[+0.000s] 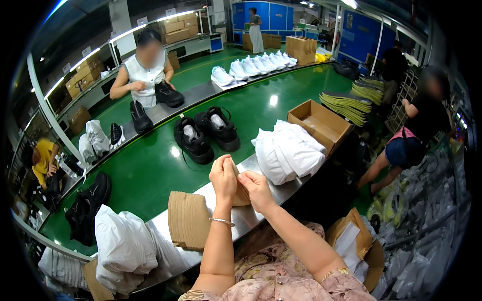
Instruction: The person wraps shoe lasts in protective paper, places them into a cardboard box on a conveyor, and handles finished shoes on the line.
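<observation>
One cardboard piece point(242, 195) I'm seeing left hand point(223, 178) and right hand point(256, 190) pinching, probably for steadiness; cardboard stack point(189, 220) lying along near edge of counter point(244, 216), likely for reach.

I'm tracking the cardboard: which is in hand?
The brown piece pinched between left hand and right hand; the stack lies unheld to its left.

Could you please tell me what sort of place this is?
It looks like a shoe factory, probably a packing line: black shoes stand on a long green work surface, white shoes line its far side, and an open cardboard box sits nearby.
</observation>
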`<action>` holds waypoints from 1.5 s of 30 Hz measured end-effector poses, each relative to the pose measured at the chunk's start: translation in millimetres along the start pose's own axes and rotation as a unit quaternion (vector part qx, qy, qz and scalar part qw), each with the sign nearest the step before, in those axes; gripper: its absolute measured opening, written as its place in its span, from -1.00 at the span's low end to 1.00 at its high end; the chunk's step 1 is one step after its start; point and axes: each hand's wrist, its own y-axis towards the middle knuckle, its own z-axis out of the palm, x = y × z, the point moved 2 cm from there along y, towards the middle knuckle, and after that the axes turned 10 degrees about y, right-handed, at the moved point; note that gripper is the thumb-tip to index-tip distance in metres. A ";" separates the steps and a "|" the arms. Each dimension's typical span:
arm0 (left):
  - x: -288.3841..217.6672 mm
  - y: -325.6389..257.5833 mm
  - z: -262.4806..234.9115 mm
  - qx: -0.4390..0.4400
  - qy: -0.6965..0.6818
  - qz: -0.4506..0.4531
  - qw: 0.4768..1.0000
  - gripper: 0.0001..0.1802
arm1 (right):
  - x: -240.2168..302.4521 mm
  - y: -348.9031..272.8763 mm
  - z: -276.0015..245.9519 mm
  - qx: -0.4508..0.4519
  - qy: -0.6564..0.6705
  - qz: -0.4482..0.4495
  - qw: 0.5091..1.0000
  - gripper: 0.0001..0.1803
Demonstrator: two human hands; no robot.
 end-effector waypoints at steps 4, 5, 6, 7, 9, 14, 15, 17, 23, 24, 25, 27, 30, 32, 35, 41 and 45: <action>1.7 0.1 -3.4 -0.003 -0.010 -0.010 1.000 -0.75 | -1.0 -2.1 5.7 -0.027 0.020 0.002 0.999 -0.79; 1.7 -0.1 -3.5 -0.003 -0.011 -0.012 1.000 -0.75 | -1.5 -2.4 5.3 -0.031 0.008 -0.001 0.999 -0.79; 0.8 -0.5 -3.8 -0.003 -0.012 -0.013 1.000 -0.75 | -2.1 -3.2 4.7 -0.035 -0.004 -0.004 0.999 -0.80; -0.5 -0.8 -3.7 -0.002 -0.014 -0.014 1.000 -0.75 | -2.3 -4.0 3.9 -0.039 -0.016 -0.008 0.999 -0.81; -4.0 -1.4 -4.5 -0.004 -0.016 -0.012 1.000 -0.75 | -4.6 -5.2 4.1 -0.047 -0.008 -0.010 0.999 -0.81; 0.4 -2.6 -4.3 -0.013 -0.026 -0.007 1.000 -0.76 | -5.4 -5.9 5.2 -0.051 0.010 -0.008 0.999 -0.81; -0.6 -4.2 -3.5 -0.013 -0.024 -0.006 1.000 -0.76 | -5.0 -7.5 4.6 -0.055 0.011 -0.013 0.998 -0.81; -1.9 -5.2 -4.4 -0.015 -0.020 -0.001 1.000 -0.75 | -5.4 -9.4 5.5 -0.058 0.015 -0.019 0.998 -0.81; -5.1 -6.1 -7.3 -0.028 -0.013 0.015 0.999 -0.74 | 2.7 -6.6 7.9 -0.016 -0.047 -0.035 0.998 -0.79; -4.2 -5.9 -9.1 -0.025 -0.015 0.015 0.999 -0.74 | 8.2 -4.2 8.6 0.003 -0.059 -0.030 0.998 -0.78; -2.9 -6.7 -9.0 -0.022 -0.018 0.014 0.999 -0.73 | 12.8 -1.2 9.2 0.020 -0.073 -0.025 0.997 -0.77; -1.8 -9.2 -3.0 -0.009 -0.030 0.010 0.999 -0.73 | 16.2 10.6 13.5 0.030 -0.065 -0.028 0.997 -0.75; 5.1 -8.6 -1.5 0.000 -0.053 -0.003 0.999 -0.73 | 13.3 19.9 15.3 0.028 -0.183 -0.068 0.980 -0.73; 5.9 -8.1 -1.4 0.003 -0.062 -0.007 0.998 -0.73 | 11.9 21.1 14.7 0.011 -0.231 -0.090 0.969 -0.72; 1.7 -8.9 2.0 0.008 -0.062 -0.002 0.998 -0.73 | 9.4 16.6 10.8 -0.022 -0.205 -0.096 0.974 -0.72; 3.8 -3.6 -6.9 0.007 -0.096 -0.037 0.995 -0.74 | 19.1 20.9 -23.8 -0.151 -0.061 -0.103 0.981 -0.73; -0.7 -2.0 6.1 0.046 0.041 0.044 0.997 -0.68 | 16.4 5.7 -1.8 -0.075 -0.231 -0.148 0.959 -0.70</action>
